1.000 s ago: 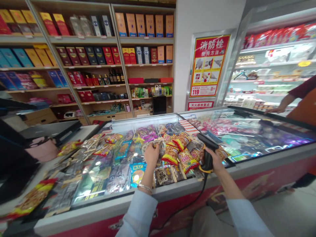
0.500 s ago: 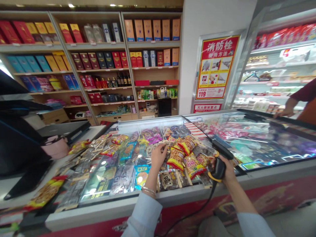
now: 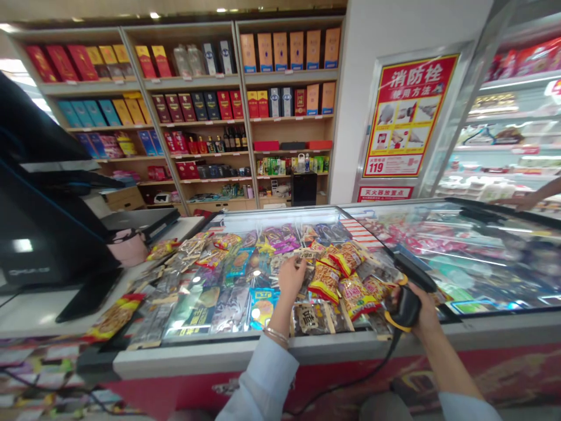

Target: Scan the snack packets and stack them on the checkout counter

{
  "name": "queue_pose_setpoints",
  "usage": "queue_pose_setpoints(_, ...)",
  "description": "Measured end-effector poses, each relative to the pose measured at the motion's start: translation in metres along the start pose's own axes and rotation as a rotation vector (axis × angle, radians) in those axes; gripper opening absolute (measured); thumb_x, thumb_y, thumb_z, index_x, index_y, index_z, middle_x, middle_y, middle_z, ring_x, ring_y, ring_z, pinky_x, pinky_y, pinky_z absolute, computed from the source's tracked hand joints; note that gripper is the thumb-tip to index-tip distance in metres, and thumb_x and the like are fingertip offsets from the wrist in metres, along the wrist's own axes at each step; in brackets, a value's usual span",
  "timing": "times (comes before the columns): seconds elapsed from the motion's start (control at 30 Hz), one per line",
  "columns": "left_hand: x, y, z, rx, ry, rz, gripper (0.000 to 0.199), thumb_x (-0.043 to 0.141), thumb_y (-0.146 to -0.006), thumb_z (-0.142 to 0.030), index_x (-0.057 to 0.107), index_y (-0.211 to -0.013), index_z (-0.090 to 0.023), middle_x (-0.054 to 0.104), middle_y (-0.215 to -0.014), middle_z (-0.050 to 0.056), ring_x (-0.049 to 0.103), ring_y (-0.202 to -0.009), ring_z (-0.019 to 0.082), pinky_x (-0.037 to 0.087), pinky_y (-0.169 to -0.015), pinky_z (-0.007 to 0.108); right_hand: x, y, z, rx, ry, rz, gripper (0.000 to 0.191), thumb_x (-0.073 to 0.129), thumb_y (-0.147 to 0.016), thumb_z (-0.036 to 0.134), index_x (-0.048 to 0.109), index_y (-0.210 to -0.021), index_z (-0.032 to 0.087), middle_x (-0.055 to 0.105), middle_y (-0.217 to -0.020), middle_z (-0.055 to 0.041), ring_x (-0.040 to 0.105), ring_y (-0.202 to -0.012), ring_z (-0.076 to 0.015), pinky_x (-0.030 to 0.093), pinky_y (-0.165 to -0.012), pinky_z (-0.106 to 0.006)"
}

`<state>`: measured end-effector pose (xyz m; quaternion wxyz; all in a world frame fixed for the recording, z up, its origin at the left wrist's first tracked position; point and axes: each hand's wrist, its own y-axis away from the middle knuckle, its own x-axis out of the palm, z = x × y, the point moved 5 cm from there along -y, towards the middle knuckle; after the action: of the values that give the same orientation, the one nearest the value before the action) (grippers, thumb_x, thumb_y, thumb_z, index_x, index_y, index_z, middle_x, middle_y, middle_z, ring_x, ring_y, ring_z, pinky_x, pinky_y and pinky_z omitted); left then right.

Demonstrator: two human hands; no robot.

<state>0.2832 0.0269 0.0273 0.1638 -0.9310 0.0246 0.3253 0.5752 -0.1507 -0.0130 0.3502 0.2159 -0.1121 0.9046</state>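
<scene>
My right hand [image 3: 423,310] is wrapped round a black and yellow handheld scanner [image 3: 405,298], held over the front of the glass-topped freezer. A cable hangs from its handle. Bracelet on the wrist, my left hand [image 3: 293,278] reaches onto the heap of snack packets, its fingers curled at a clear packet with a beige label [image 3: 305,255]. Whether the fingertips grip it is hard to see. Red and yellow snack bags [image 3: 325,280] lie just right of that hand, with a dark packet [image 3: 307,317] below them.
More packets spread left along the freezer [image 3: 245,345]. A black monitor [image 3: 48,234] and a pink cup [image 3: 128,248] stand at the left. Stocked shelves [image 3: 201,123] line the back. Another person's hand [image 3: 521,202] rests at the far right edge.
The view has turned left, so everything sits further right in it. Both my hands keep nearly the same places over the packets. The other person's body has left the view, leaving the forearm and hand.
</scene>
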Motion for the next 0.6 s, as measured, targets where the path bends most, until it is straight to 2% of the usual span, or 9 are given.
queue_pose_setpoints(0.17, 0.000, 0.002, -0.004, 0.008, -0.013, -0.001, 0.039, 0.051, -0.089, -0.038, 0.067, -0.117, -0.016, 0.069, -0.119, 0.012, 0.063, -0.110, 0.024, 0.044, -0.098, 0.033, 0.001, -0.001, 0.003, 0.010, 0.019, 0.014, 0.037, 0.077, -0.056, 0.046, 0.063, -0.075, 0.018, 0.059, -0.054, -0.0008, 0.055, -0.042, -0.0163, 0.044, -0.038, -0.027)
queue_pose_setpoints(0.33, -0.012, 0.003, -0.012, 0.037, -0.046, 0.028, 0.042, 0.052, -0.089, -0.038, 0.063, -0.123, -0.015, 0.067, -0.122, 0.013, 0.062, -0.112, 0.025, 0.045, -0.099, 0.035, 0.004, 0.014, 0.023, -0.121, -0.012, -0.113, 0.032, 0.070, -0.053, 0.043, 0.062, -0.070, 0.017, 0.054, -0.051, -0.0012, 0.050, -0.042, -0.0151, 0.040, -0.037, -0.028)
queue_pose_setpoints(0.47, -0.050, 0.002, -0.011, 0.110, -0.054, -0.042, 0.040, 0.053, -0.089, -0.035, 0.062, -0.124, -0.017, 0.066, -0.124, 0.011, 0.060, -0.116, 0.024, 0.043, -0.101, 0.034, 0.018, 0.035, 0.044, -0.127, -0.007, -0.098, 0.028, 0.068, -0.055, 0.043, 0.063, -0.069, 0.019, 0.052, -0.052, -0.0007, 0.049, -0.045, -0.0154, 0.041, -0.037, -0.028)
queue_pose_setpoints(0.6, -0.105, 0.003, 0.010, 0.114, -0.088, -0.120, 0.033, 0.053, -0.089, -0.030, 0.066, -0.117, -0.017, 0.067, -0.121, 0.010, 0.060, -0.115, 0.022, 0.043, -0.102, 0.032, 0.056, 0.058, 0.054, -0.091, -0.002, -0.034, 0.033, 0.074, -0.052, 0.046, 0.064, -0.069, 0.020, 0.052, -0.051, 0.0002, 0.049, -0.043, -0.0158, 0.043, -0.035, -0.028)
